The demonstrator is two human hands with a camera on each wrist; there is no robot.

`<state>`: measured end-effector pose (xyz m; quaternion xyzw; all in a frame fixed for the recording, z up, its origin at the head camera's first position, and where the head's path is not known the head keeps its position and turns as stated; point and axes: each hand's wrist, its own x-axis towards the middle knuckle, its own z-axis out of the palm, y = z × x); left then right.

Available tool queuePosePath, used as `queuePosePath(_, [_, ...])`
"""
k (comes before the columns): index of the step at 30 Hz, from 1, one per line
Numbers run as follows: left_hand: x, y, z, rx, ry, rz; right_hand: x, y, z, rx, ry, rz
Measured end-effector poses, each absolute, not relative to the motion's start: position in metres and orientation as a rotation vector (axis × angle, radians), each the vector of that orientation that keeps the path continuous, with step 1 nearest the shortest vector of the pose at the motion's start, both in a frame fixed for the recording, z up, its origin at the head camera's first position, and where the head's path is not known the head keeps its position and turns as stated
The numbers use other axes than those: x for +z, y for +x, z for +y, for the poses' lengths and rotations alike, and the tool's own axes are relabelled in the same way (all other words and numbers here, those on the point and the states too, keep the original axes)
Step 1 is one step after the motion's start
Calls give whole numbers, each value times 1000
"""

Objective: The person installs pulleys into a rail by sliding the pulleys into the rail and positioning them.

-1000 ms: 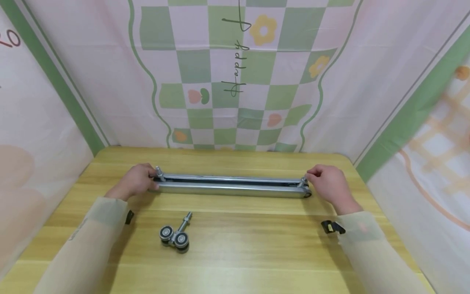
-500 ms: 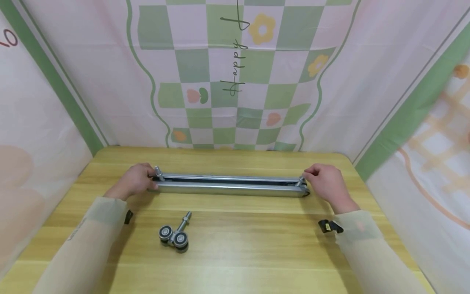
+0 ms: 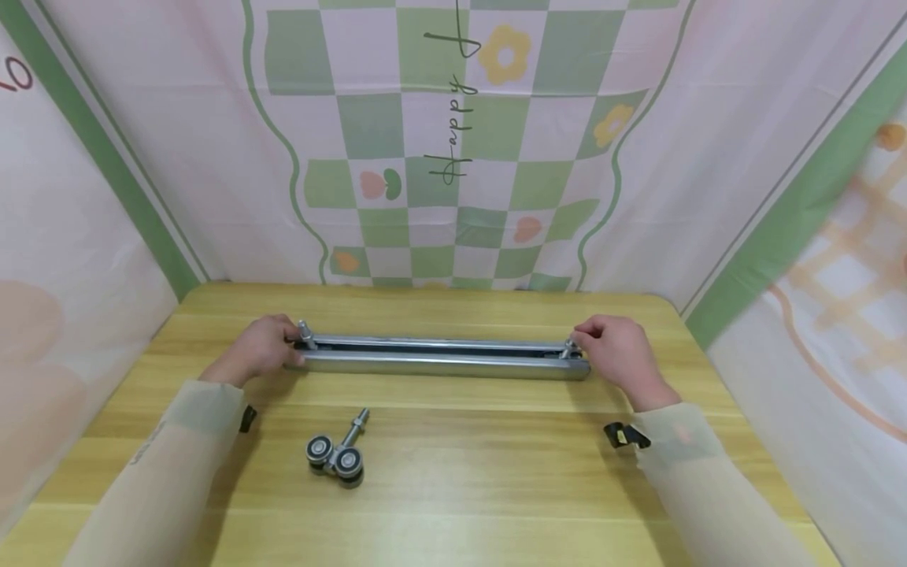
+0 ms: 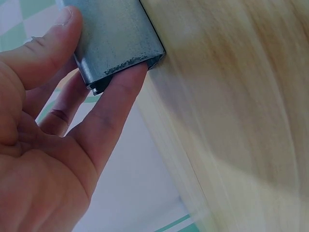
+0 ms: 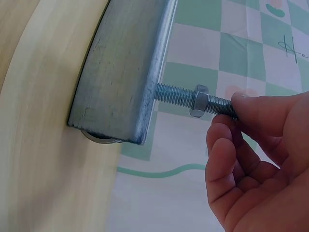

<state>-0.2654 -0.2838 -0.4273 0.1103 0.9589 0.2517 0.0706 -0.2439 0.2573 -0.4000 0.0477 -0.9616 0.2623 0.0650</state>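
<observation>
A long steel channel track (image 3: 439, 365) lies across the table, its slot facing up. At its left end my left hand (image 3: 262, 346) grips it, the thumb (image 4: 67, 31) against the side wall and one finger across the open end (image 4: 123, 82). A threaded bolt (image 3: 306, 334) stands up from the slot beside those fingers. My right hand (image 3: 618, 354) pinches the tip of another trolley roller's bolt (image 5: 174, 94), which carries a hex nut (image 5: 199, 101). That roller sits inside the track's right end; only a wheel edge (image 5: 101, 139) shows below the wall.
A loose trolley roller (image 3: 336, 458) with black-rimmed wheels and a bolt lies on the wooden table (image 3: 496, 480), in front of the track's left half. A patterned cloth (image 3: 468, 157) hangs behind the table and on both sides.
My right hand has moved left, sliding the roller further into the track's right end, so its wheels now show less. My left hand stays on the left end.
</observation>
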Motion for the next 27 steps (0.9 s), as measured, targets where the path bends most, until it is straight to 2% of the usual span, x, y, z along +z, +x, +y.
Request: queuePosePath(27, [-426, -263, -284, 780, 348, 2880, -404, -247, 230, 838, 192, -2851])
